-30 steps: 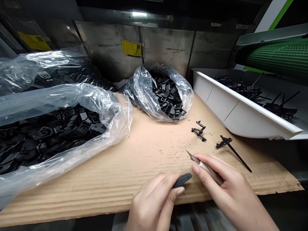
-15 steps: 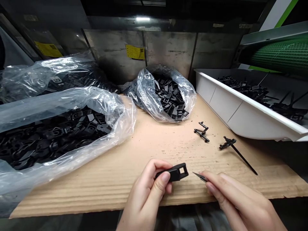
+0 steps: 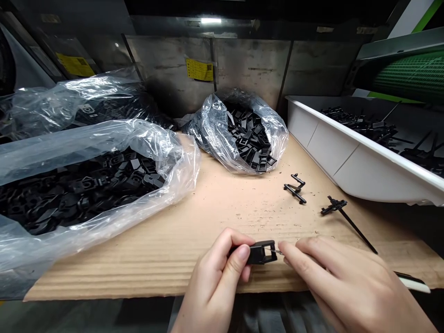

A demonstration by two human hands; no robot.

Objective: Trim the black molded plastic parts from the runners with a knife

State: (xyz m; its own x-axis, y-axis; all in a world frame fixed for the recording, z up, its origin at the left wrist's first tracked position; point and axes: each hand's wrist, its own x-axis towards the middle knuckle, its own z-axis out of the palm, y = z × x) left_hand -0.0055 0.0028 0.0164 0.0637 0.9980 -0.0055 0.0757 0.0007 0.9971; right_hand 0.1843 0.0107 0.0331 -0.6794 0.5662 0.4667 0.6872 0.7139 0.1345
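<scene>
Corrugated cardboard (image 3: 166, 249) spread beneath you. Your left hand (image 3: 218, 275) pinched a windowed black plastic piece (image 3: 257, 253) over its near side; your right hand (image 3: 350, 277) pinched a slim knife (image 3: 279, 252), blade at the window. Farther right stood a white tray (image 3: 319, 141).

Room above the middle cardboard (image 3: 222, 199); white bin (image 3: 329, 144) blocks right
</scene>
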